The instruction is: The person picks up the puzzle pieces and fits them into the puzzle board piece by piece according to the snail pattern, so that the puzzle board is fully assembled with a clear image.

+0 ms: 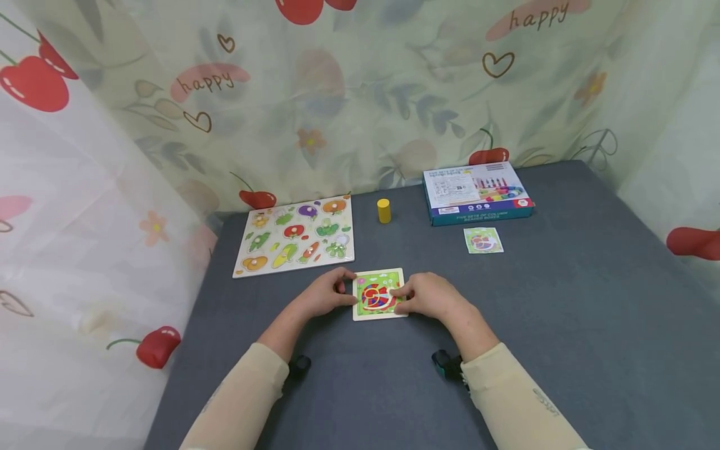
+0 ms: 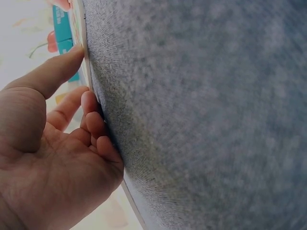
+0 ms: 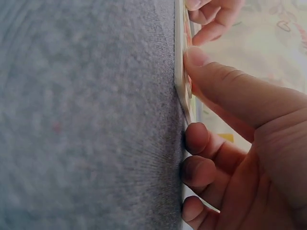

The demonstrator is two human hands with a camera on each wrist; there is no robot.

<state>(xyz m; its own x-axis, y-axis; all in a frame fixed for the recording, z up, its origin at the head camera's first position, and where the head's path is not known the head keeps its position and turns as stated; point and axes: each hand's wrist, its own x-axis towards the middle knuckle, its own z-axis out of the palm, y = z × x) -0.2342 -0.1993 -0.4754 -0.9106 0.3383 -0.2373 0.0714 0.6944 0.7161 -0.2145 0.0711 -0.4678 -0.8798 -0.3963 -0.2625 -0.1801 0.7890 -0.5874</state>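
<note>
A square wooden puzzle board (image 1: 379, 315) with a green border and a red-and-blue spiral picture lies flat on the table. My left hand (image 1: 326, 292) holds its left side, thumb on the edge and forefinger near the far corner. At the board's right side, my right hand (image 1: 433, 295) pinches a flat puzzle piece (image 3: 188, 79) between thumb and forefinger, against the picture. That piece is mostly covered by the fingers. In the right wrist view the other fingertips (image 3: 197, 171) are curled beside the board, near the tabletop.
A vegetable peg puzzle (image 1: 294, 236) lies at the back left. Beside it stands a yellow cylinder (image 1: 384, 211). A boxed bead set (image 1: 478, 193) lies at the back right, with a small picture card (image 1: 483, 240) before it. Patterned curtains (image 1: 349, 94) enclose the dark tabletop (image 1: 590, 312).
</note>
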